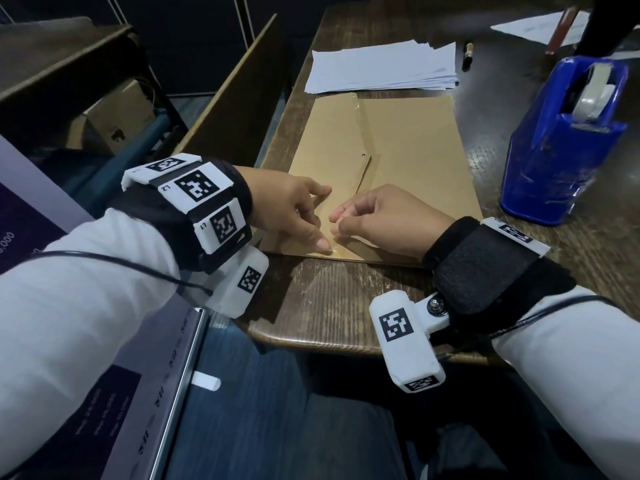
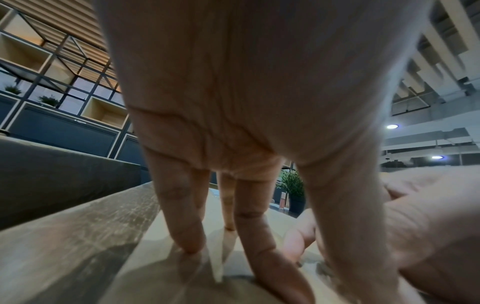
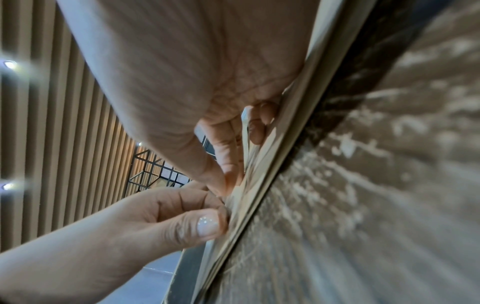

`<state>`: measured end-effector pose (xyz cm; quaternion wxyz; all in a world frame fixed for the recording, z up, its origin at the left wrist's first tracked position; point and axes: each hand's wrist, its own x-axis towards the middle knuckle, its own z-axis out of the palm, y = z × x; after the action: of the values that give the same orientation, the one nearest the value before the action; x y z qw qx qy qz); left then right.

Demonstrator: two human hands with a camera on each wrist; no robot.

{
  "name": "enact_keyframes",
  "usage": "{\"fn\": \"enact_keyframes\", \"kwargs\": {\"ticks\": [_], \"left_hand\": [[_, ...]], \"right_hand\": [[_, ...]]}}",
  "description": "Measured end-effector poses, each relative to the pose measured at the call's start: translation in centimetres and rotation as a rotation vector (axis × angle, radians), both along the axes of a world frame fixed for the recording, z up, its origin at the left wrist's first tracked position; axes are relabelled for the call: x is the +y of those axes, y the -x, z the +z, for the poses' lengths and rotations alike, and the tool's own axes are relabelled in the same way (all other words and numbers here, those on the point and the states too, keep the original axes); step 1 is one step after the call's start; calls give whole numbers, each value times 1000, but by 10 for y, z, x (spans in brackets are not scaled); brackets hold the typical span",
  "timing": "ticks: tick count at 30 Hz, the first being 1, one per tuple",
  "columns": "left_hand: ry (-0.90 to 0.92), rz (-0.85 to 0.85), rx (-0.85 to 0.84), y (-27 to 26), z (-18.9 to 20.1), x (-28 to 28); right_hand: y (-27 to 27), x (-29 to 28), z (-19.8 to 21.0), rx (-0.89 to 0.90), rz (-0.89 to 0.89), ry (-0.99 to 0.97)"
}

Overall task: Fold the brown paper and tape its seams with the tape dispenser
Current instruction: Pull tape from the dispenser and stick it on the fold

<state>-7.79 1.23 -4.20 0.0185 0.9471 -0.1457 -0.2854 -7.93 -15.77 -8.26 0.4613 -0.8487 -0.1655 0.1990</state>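
The folded brown paper [image 1: 408, 150] lies flat on the dark wooden table [image 1: 339, 306], its centre seam running away from me and shiny with tape at the far end. My left hand [image 1: 311, 220] rests on the near left part of the paper with straight fingers [image 2: 187, 236], and its thumb [image 3: 207, 224] presses down at the near edge. My right hand [image 1: 337, 225] sits next to it with curled fingers, pinching a short clear tape strip [image 3: 244, 131] at the seam's near end. The blue tape dispenser [image 1: 561, 133] stands to the right, untouched.
A stack of white sheets [image 1: 381, 67] lies just beyond the brown paper, with a small marker [image 1: 468, 55] beside it. More paper [image 1: 533, 26] sits at the far right. A cardboard panel [image 1: 239, 98] stands along the table's left side.
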Motion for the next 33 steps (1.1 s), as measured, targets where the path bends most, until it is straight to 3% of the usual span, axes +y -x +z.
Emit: {"fn": "enact_keyframes", "kwargs": {"ticks": [19,33], "left_hand": [[-132,-92,-145,-2,-6,-12],[-120,-65,-137,0,-5,-12]], "right_hand": [[-2,0,-3,-42,16,-6],[-6,-2,-1,-72,34,30]]}}
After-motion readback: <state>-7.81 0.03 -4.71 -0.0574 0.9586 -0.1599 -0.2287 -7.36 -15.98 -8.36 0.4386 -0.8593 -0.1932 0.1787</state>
